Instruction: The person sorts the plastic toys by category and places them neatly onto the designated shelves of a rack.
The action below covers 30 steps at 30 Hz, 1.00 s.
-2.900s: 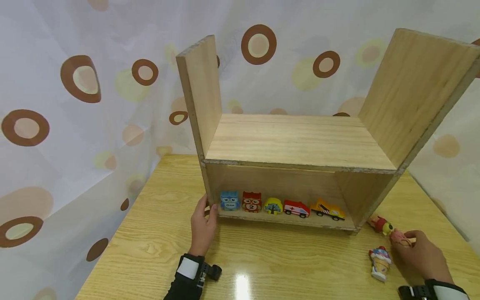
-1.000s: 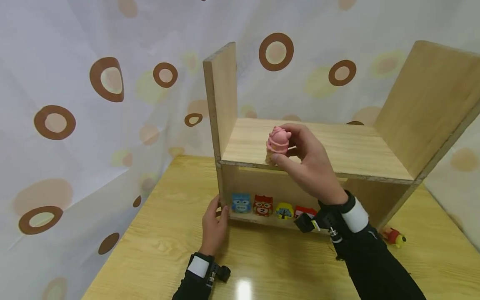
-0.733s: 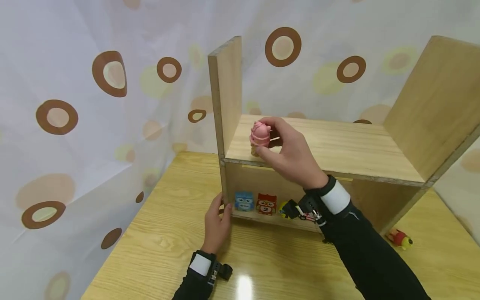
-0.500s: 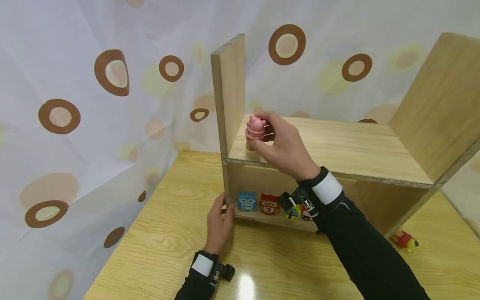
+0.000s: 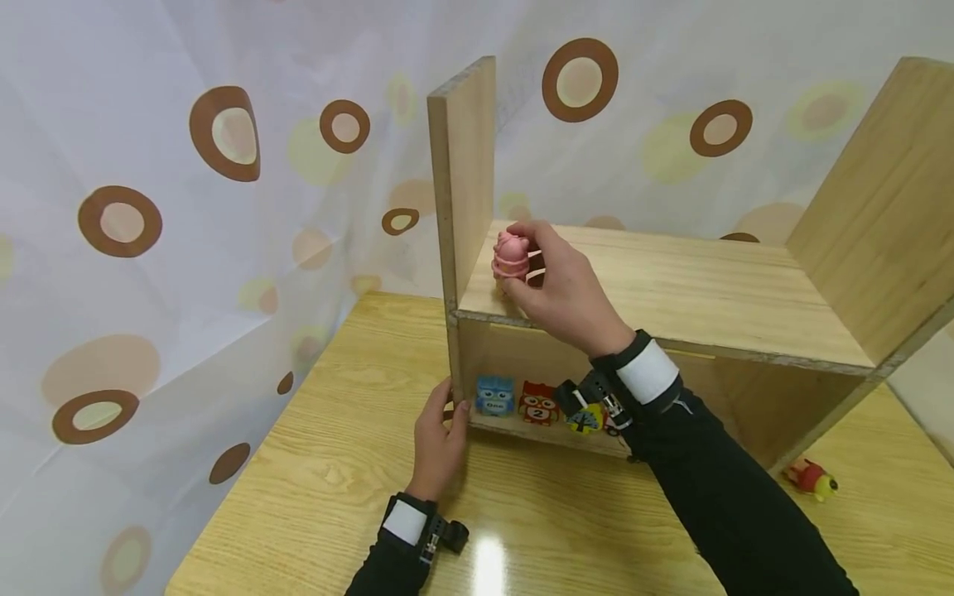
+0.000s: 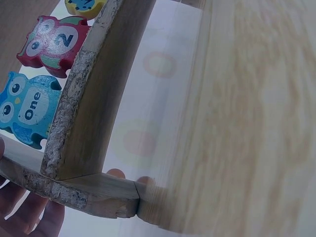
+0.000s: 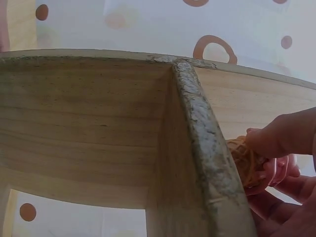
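Note:
My right hand (image 5: 564,285) pinches a pink toy ice cream cone (image 5: 511,255) between thumb and fingers, upright at the left end of the upper board of a wooden shelf (image 5: 671,290). In the right wrist view, the waffle-patterned cone (image 7: 243,157) is just behind the board's rough front edge; whether its base touches the board is hidden. Lower down, my left hand (image 5: 438,443) grips the shelf's left side panel, thumb at the front edge and fingers outside. In the left wrist view, fingertips (image 6: 48,219) show beside that panel.
On the lower level stand a blue owl (image 5: 495,396), a red owl (image 5: 538,403) and a yellow tree piece (image 5: 585,418); my right forearm covers things further right. A red and yellow figure (image 5: 811,478) lies on the table (image 5: 335,430), right of the shelf. Two tall side panels flank the upper board.
My right hand picked the pink ice cream cone off the table at the right and carried it left and up to the upper board's left end. The left hand keeps its grip.

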Each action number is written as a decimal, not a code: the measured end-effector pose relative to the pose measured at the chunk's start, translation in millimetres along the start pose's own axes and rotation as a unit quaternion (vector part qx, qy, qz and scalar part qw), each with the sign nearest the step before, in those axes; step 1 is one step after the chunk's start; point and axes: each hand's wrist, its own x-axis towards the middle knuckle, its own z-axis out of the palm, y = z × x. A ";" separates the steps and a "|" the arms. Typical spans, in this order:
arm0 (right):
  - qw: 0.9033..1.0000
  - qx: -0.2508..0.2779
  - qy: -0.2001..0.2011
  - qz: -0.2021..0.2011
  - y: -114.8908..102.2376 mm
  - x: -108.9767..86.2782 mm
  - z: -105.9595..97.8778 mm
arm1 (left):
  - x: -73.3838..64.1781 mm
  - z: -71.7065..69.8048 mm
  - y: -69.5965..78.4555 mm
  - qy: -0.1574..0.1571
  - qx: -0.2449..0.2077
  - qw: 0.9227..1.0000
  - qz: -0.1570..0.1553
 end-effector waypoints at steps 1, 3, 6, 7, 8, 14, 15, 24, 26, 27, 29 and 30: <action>1.000 -0.002 0.000 0.000 0.1 0.0 0.1 | 0.1 0.1 0.2 0.000 0.000 1.000 -0.002; 1.000 -0.005 -0.001 -0.001 0.9 0.2 0.8 | 0.1 0.2 0.6 -0.001 0.001 1.000 -0.004; 1.000 -0.006 -0.003 0.002 2.1 0.2 1.9 | 0.0 0.3 0.9 -0.001 0.002 1.000 -0.007; 1.000 -0.005 -0.003 0.004 2.5 0.1 2.2 | -0.1 0.4 0.8 0.000 0.002 1.000 -0.007; 1.000 -0.003 -0.003 0.006 2.9 0.0 2.5 | -0.2 0.4 0.7 0.000 0.001 1.000 -0.007; 0.999 0.023 0.005 0.033 3.5 -4.1 0.1 | -0.3 0.8 -0.6 0.002 -0.001 1.000 -0.006; 0.999 0.025 0.011 0.038 3.5 -5.6 -1.0 | -0.2 0.9 -0.7 0.003 -0.001 1.000 -0.006; 0.991 -0.049 0.127 -0.009 8.7 -37.8 -16.4 | 0.0 4.3 0.9 0.001 -0.007 1.000 -0.003; 0.986 -0.068 0.151 -0.024 10.6 -50.9 -22.9 | -1.7 6.4 1.4 -0.005 -0.009 1.000 -0.005; 0.983 -0.074 0.162 -0.032 11.6 -58.3 -26.7 | -2.8 7.6 0.9 -0.010 -0.007 1.000 -0.008; 0.978 -0.082 0.183 -0.051 13.2 -74.8 -34.9 | -4.9 8.3 0.9 -0.017 -0.005 1.000 -0.016; 0.975 -0.084 0.195 -0.062 13.5 -83.0 -39.4 | -5.7 8.0 1.4 -0.021 -0.006 1.000 -0.021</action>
